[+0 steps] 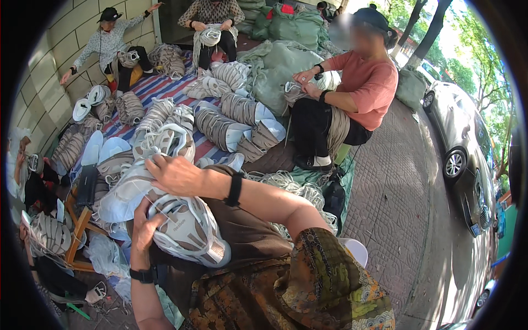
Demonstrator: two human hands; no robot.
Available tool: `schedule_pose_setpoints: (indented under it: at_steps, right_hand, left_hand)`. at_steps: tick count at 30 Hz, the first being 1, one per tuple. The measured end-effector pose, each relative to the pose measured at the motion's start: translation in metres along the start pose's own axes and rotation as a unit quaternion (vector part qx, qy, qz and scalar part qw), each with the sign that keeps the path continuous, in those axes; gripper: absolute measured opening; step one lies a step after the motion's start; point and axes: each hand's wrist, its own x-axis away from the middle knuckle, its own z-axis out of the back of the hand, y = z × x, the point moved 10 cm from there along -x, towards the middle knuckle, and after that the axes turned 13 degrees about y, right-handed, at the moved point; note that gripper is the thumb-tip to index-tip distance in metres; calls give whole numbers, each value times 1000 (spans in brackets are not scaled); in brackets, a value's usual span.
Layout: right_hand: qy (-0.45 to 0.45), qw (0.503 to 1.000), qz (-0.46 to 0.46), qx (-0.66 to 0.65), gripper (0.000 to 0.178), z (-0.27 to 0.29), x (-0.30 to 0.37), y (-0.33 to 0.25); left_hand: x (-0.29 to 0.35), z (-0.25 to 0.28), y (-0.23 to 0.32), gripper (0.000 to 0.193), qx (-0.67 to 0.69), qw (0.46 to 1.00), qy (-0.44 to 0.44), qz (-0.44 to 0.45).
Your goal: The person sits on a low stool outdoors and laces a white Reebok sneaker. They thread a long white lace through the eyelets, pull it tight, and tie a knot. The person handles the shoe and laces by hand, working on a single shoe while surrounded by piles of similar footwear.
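A white and beige shoe upper (190,234) with pale laces rests on my lap, over brown cloth. My left hand (144,228) grips its edge at the left side, the thumb lying on top. Above it, my right hand (179,176) is closed with bent fingers around a thin white shoelace; the fingertips are partly hidden. Just beyond the hands, another white and beige shoe upper (124,190) lies against a stack of nested shoe uppers (165,140).
Bundled uppers (220,126) cover a striped sheet (184,91). Loose white laces (300,192) are heaped right of my lap. A person in a pink top (368,80) sits there; others work farther back and left. A wooden stool (77,236) stands left. Cars (462,154) are parked right.
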Motion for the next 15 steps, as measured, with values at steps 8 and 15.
schedule_pose_setpoints:
  at_steps: [8, 15]
  right_hand:
    - [17, 992, 76, 95, 22, -60, -47, 27]
    - [63, 996, -55, 16, 37, -20, -10, 29]
  left_hand:
    - [-70, 38, -106, 62, 59, 990, -16, 125]
    - [-53, 17, -91, 67, 91, 989, -46, 109]
